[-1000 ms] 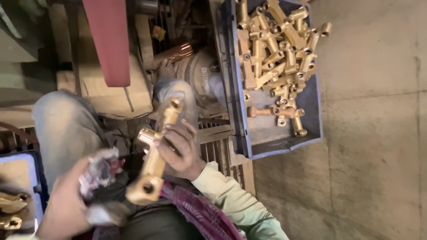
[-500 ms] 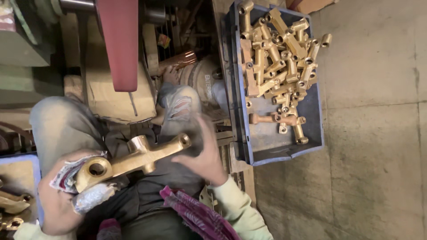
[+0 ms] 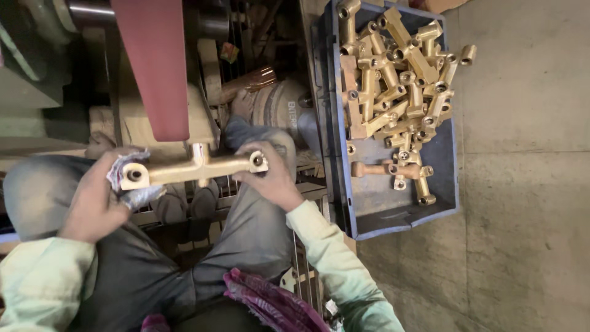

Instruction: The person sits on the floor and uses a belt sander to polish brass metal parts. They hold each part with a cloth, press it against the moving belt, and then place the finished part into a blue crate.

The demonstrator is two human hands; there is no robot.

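**Brass fitting held level under the belt**

Head view: my left hand [image 3: 92, 203], cloth-wrapped, and right hand [image 3: 270, 175] grip the brass fitting [image 3: 193, 169] by its ends, now level beneath the red belt [image 3: 153, 67]. Blue bin [image 3: 393, 215] of brass parts sits right.

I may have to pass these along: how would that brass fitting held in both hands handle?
The brass fitting looks like solid metal, so probably stiff and heavy. Its side stubs likely stop rolling. The left hand grips through a rag, hinting at slipperiness or heat.

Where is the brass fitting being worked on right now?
In the head view, left of centre: the brass fitting lies level between the left hand and right hand, just below the red sanding belt.
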